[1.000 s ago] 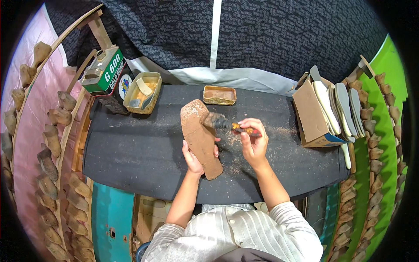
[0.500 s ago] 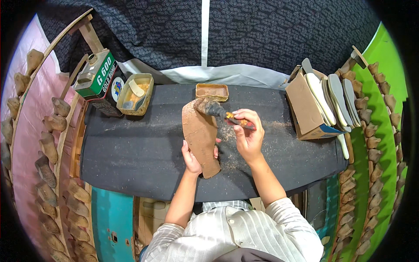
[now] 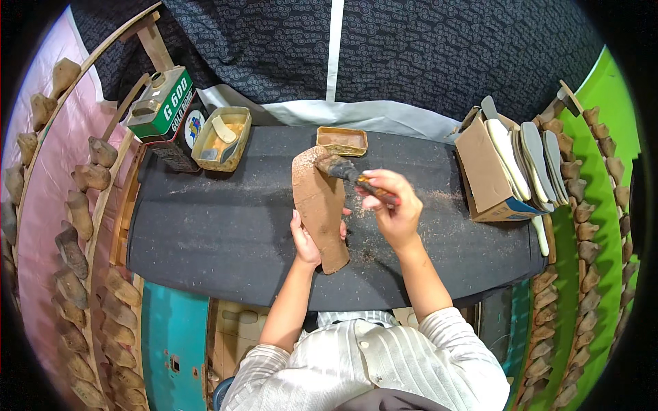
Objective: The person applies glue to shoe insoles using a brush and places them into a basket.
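Observation:
A long brown shoe sole (image 3: 317,209) is held upright-lengthwise over the table, its wide end pointing away from me. My left hand (image 3: 305,240) grips its lower half, thumb on the left edge and fingertips showing past the right edge. Between the fingers of my right hand (image 3: 397,212) is the red and yellow handle of a brush (image 3: 337,167). The brush's dark, clotted bristles lie over the right side of the sole's wide end; whether they press on it is hard to tell. Pale specks dot the sole near its tip.
Beyond the sole sits a small rectangular tray (image 3: 342,141). At back left stand a green and black metal can (image 3: 164,122) and a yellowish tub (image 3: 221,139) with flat pieces inside. A cardboard box (image 3: 484,163) of insoles is at right. Racks of wooden shoe lasts (image 3: 81,214) flank the table.
The brush has slid slightly down and right relative to the sole, uncovering more of its wide end. My left hand keeps its hold. The whole view has shifted a little.

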Tool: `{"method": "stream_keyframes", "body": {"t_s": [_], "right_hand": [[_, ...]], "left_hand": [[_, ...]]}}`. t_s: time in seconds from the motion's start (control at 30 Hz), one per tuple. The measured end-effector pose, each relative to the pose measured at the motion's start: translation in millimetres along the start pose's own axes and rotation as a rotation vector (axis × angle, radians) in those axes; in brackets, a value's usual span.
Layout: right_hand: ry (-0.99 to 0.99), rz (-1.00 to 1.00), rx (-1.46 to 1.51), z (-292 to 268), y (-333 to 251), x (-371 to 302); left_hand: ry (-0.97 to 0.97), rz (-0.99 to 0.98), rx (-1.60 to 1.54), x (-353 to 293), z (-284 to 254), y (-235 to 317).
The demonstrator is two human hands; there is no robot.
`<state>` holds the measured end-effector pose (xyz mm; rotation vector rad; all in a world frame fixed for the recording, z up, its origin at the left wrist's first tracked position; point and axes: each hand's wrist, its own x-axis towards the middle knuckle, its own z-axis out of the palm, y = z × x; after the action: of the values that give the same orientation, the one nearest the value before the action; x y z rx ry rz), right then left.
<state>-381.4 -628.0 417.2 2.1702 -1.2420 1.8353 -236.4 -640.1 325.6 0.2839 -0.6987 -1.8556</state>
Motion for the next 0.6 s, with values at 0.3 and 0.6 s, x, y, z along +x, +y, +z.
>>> {"method": "stream_keyframes", "body": {"t_s": [0.3,0.6], "right_hand": [[-0.149,-0.101,0.086,-16,-16,-16],[-0.152,-0.103,0.114,-6,-12,-18]], "left_hand": [[0.009,0.022,0.003,3,-7,-2],[0.082,0.019,-0.022,2,-3,1]]}}
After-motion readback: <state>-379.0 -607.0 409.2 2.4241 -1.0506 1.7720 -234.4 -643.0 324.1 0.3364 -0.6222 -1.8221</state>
